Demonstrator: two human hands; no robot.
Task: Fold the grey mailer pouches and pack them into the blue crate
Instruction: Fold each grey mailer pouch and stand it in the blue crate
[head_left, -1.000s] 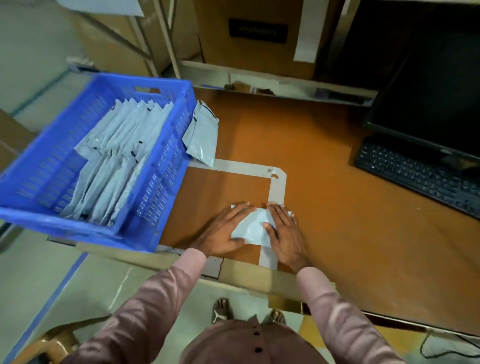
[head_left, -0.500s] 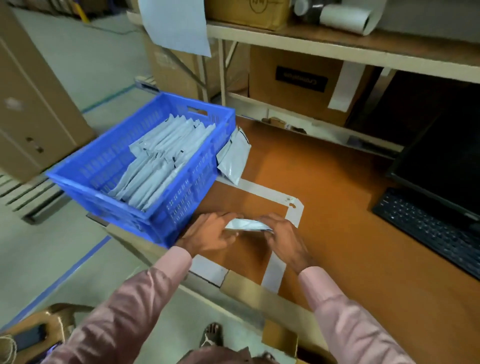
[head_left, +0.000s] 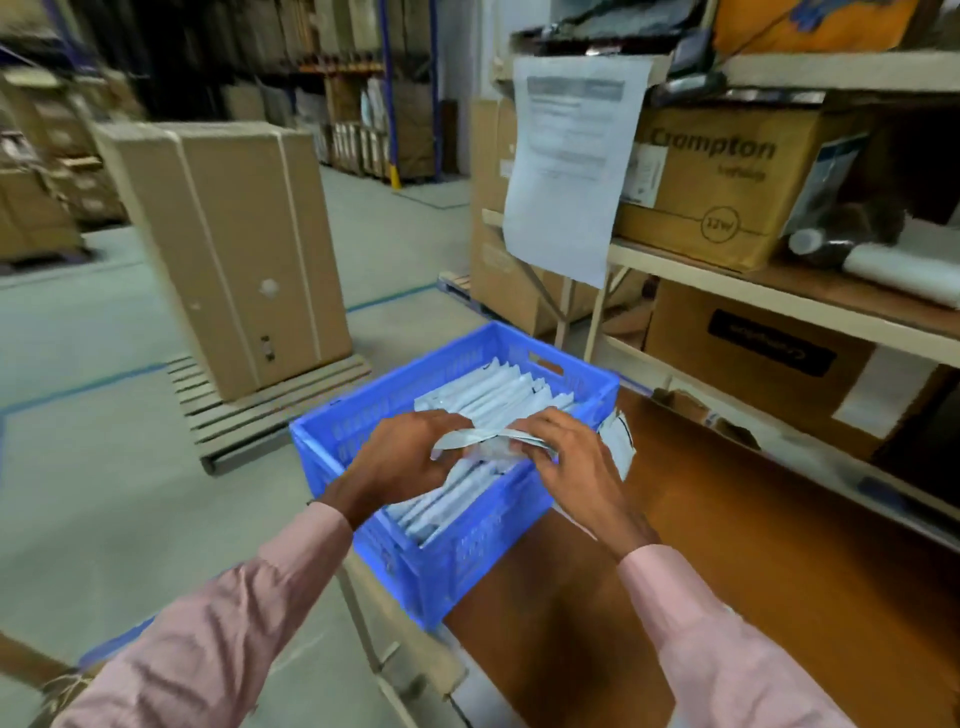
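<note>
Above the blue crate (head_left: 447, 566) both hands — left hand (head_left: 402, 460), right hand (head_left: 569, 460) — pinch a folded grey pouch (head_left: 470, 440) by its ends, long axis spanning hand to hand, just over the packed pouches (head_left: 498, 402) beyond.

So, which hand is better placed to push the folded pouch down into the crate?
Probably the left hand: it grips the folded pouch over the blue crate; the right hand holds the other end nearer the rim.

Folded grey pouch (head_left: 475, 440) held flat above the pouch-filled blue crate (head_left: 332, 441).
</note>
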